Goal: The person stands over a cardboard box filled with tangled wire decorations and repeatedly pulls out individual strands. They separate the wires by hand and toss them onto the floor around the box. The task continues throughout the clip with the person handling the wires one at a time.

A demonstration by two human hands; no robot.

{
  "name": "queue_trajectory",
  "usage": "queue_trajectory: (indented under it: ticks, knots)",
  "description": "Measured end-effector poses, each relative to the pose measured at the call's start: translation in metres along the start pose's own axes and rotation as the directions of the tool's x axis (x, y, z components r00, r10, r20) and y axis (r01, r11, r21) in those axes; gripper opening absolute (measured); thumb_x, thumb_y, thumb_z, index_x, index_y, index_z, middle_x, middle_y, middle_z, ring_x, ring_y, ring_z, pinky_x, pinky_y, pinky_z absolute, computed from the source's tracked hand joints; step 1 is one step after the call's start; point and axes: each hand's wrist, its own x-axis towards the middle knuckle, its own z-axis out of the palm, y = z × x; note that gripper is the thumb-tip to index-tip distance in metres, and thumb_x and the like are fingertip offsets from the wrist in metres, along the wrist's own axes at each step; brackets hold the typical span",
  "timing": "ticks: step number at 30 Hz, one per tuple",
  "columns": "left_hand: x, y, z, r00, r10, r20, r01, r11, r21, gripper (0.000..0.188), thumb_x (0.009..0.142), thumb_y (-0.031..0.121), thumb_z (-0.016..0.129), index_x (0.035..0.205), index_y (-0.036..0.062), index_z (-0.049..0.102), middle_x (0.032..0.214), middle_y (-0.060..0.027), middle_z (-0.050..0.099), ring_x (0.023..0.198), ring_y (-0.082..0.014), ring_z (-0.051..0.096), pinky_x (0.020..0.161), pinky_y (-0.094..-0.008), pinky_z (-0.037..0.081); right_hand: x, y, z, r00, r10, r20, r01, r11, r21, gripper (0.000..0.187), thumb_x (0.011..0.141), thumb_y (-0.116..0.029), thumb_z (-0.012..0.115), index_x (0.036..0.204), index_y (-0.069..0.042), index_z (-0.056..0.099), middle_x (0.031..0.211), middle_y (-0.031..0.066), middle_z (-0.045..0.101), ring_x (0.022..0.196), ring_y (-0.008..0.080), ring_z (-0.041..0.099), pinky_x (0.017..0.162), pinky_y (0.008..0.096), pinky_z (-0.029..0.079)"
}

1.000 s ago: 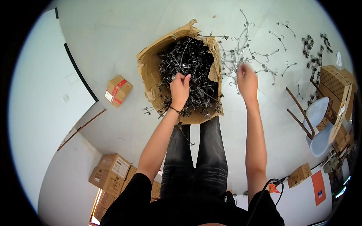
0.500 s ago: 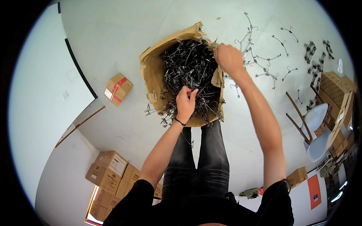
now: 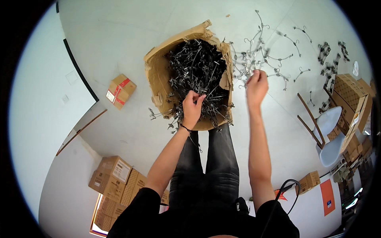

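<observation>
Hangers (image 3: 194, 65), wiry, ragged cardboard box (image 3: 158, 77), left hand (image 3: 191, 110) pinching some, right hand (image 3: 257, 86) curled, grip unclear

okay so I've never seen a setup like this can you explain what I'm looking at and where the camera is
There's no machine here, just a person working bare-handed. The camera sits on their head, looking down; its wide fisheye lens bends straight edges near the rim. In front of their legs, a torn cardboard box contains a tangle of dark hangers. Loose hangers lie on the floor to its right, and a small red-taped carton sits to its left. The left hand reaches over the box to the tangle. The right hand is past the box's right side, by the loose hangers. I can't tell whether either grip holds one.
</observation>
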Motion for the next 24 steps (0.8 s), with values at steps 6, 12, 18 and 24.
queue_trajectory:
  ticks: [6,12,18,24]
  knots:
    - [0.015,0.003,-0.01,0.986,0.04,0.16,-0.034,0.999,-0.039,0.02,0.091,0.009,0.073,0.102,-0.0024,0.061,0.083,-0.0126,0.07,0.072,-0.0162,0.065,0.066,-0.0298,0.052,-0.034,0.048,-0.017,0.912,-0.344,0.223,0.399,0.871,-0.287,0.047,0.098,-0.036,0.063,0.125,0.002,0.062,0.12,0.0223,0.067,0.11,0.0394,0.065,0.096,0.0421,0.05]
    - [0.046,-0.002,-0.02,0.979,0.041,0.202,-0.039,0.999,-0.013,0.017,0.099,0.014,0.063,0.096,-0.0028,0.066,0.08,-0.0031,0.067,0.068,-0.009,0.057,0.063,-0.0246,0.047,-0.05,0.043,0.056,0.689,-0.094,0.718,0.312,0.933,-0.177,0.04,0.092,-0.041,0.068,0.093,-0.001,0.075,0.083,0.0183,0.072,0.075,0.0333,0.072,0.07,0.0418,0.056]
    - [0.074,-0.013,-0.032,0.961,-0.23,0.15,0.257,0.948,-0.187,0.031,0.102,0.028,0.062,0.097,-0.0017,0.068,0.084,-0.0033,0.068,0.077,-0.0106,0.064,0.075,-0.0266,0.054,-0.071,0.019,0.065,0.644,-0.354,0.679,0.56,0.822,-0.102,0.028,0.088,-0.025,0.07,0.083,0.003,0.073,0.072,0.0192,0.069,0.064,0.0305,0.07,0.065,0.0407,0.056]
    - [0.027,0.028,-0.018,0.991,0.127,0.05,-0.136,0.95,0.281,0.036,0.092,0.029,0.073,0.081,-0.0043,0.063,0.067,-0.0157,0.064,0.059,-0.0243,0.063,0.059,-0.037,0.049,-0.095,0.033,0.015,0.696,0.03,0.717,0.345,0.862,-0.37,0.03,0.08,-0.036,0.077,0.082,-0.006,0.078,0.075,0.0167,0.071,0.073,0.0339,0.07,0.07,0.0435,0.055]
